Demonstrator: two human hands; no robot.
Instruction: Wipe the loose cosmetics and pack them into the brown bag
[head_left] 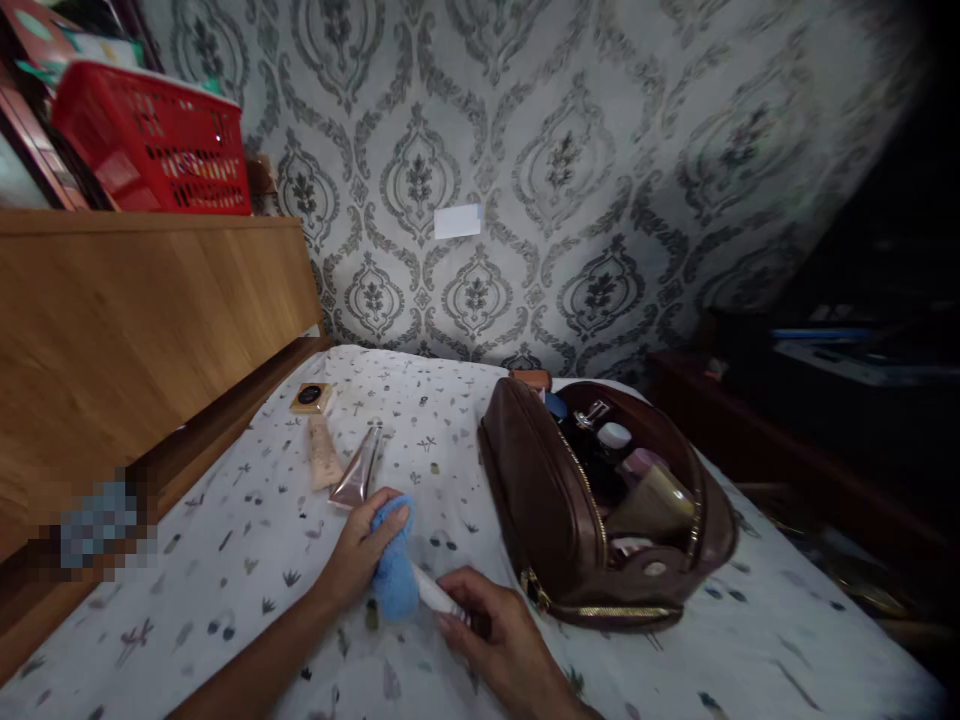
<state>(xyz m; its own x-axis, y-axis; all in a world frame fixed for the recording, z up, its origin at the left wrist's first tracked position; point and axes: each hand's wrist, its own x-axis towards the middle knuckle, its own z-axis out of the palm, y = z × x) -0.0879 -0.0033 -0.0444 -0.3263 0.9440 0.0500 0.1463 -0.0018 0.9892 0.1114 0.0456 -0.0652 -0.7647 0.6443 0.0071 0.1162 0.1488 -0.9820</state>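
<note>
My left hand grips a fluffy blue cloth, part of it looped up by the thumb and part hanging down. In my right hand is a slim white tube, its far end touching the cloth; the cap end is partly hidden by my fingers. Just beyond my left hand lie a shiny pinkish squeeze tube and a beige squeeze tube. A small gold box with a dark round mark sits farther back. To the right stands an unzipped brown toiletry bag, filled with bottles, jars and tubes.
A patterned white sheet covers the bed. Along the left runs a wooden panel, with a red plastic basket on top. A small brown object lies behind the bag. The patterned wall closes off the back.
</note>
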